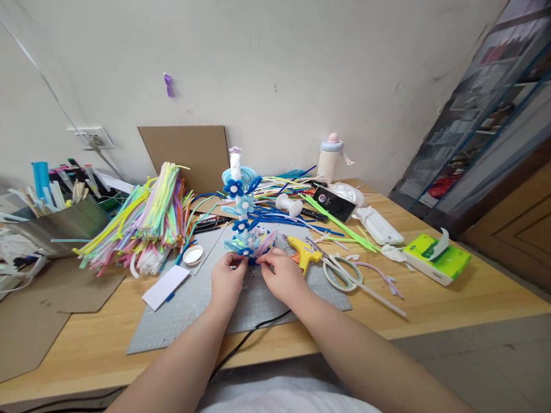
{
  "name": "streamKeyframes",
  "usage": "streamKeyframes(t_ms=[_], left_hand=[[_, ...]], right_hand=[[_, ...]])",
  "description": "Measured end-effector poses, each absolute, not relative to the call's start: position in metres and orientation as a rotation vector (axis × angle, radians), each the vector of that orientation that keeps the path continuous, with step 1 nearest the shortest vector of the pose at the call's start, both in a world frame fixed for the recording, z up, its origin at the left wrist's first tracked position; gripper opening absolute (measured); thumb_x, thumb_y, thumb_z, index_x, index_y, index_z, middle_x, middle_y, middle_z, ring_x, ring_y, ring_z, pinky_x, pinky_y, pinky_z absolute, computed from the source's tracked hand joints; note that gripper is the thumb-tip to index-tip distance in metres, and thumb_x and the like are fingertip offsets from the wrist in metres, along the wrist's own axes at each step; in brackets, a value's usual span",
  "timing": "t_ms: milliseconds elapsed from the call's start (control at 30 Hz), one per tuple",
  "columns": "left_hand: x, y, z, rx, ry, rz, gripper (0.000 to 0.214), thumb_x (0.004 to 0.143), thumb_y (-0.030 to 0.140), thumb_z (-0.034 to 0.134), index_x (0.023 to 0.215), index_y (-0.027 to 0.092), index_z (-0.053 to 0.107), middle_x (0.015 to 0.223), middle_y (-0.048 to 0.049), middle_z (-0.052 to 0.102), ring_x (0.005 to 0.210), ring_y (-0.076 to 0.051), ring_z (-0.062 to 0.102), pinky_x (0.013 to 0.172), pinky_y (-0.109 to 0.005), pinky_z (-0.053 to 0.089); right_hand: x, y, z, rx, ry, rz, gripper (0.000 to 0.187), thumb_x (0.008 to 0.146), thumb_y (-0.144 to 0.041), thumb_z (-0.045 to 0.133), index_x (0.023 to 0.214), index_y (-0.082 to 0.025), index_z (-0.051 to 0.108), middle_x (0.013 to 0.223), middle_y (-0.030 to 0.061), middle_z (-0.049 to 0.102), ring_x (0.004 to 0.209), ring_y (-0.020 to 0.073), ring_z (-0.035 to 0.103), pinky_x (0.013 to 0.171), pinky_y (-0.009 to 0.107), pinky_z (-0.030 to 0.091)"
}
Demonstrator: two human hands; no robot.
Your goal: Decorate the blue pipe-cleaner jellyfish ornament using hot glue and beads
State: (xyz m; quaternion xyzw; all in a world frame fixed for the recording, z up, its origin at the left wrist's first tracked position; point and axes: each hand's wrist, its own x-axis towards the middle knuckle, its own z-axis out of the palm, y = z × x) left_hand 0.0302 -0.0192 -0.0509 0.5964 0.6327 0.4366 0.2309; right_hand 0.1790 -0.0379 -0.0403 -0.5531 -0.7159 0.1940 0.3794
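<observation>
In front of me stands an upright pipe-cleaner flower decoration point(243, 205), with blue and light-blue flowers up its stem and a white tip. Its base carries pastel loops and dark blue fuzzy trim. My left hand point(229, 276) pinches at the left front of this base, thumb and fingers together. On the other side, my right hand point(282, 274) has its fingers closed at the right front of the base. The fingertips of both hands nearly meet there. A yellow glue gun point(305, 253) lies just right of my right hand, beside pale green-handled scissors point(342, 272).
A grey cutting mat point(172, 324) lies beneath. Bundled pipe cleaners point(155, 223) and a pen holder point(60, 226) stand left. Rightward are a thread spool point(289, 205), a phone point(334, 203), a bottle point(329, 160) and a green tissue pack point(439, 261). A black cord point(245, 335) crosses the front edge.
</observation>
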Motion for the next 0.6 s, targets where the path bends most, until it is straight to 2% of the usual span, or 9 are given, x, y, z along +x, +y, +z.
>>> streamKeyframes(t_ms=[200,467,600], left_hand=[[0.0311,-0.0216,-0.0495,1.638,1.784,1.199,0.021,0.073,0.035,0.056,0.077,0.018,0.067,0.066,0.0001,0.066,0.063,-0.016,0.059,0.061,-0.026,0.043],[0.0322,-0.0218,-0.0501,1.667,1.819,1.177,0.018,0.073,0.034,0.056,0.077,0.019,0.066,0.067,0.0002,0.064,0.063,-0.016,0.059,0.063,-0.027,0.043],[0.033,-0.0214,-0.0502,1.703,1.81,1.171,0.018,0.075,0.034,0.055,0.079,0.019,0.064,0.069,0.0001,0.064,0.065,-0.016,0.059,0.064,-0.027,0.043]], right_hand=[[0.1793,-0.0384,-0.0414,-1.443,-1.867,0.466,0.024,0.082,-0.015,0.051,0.093,-0.023,0.071,0.095,0.0042,0.066,0.086,0.0173,0.063,0.076,0.027,0.047],[0.176,-0.0432,-0.0413,-1.455,-2.02,0.412,0.035,0.082,-0.018,0.048,0.109,-0.029,0.067,0.097,0.0032,0.07,0.082,0.0205,0.065,0.068,0.029,0.045],[0.1745,-0.0442,-0.0416,-1.478,-2.074,0.396,0.035,0.082,-0.019,0.047,0.109,-0.029,0.067,0.094,0.0042,0.07,0.081,0.0215,0.065,0.066,0.03,0.044]])
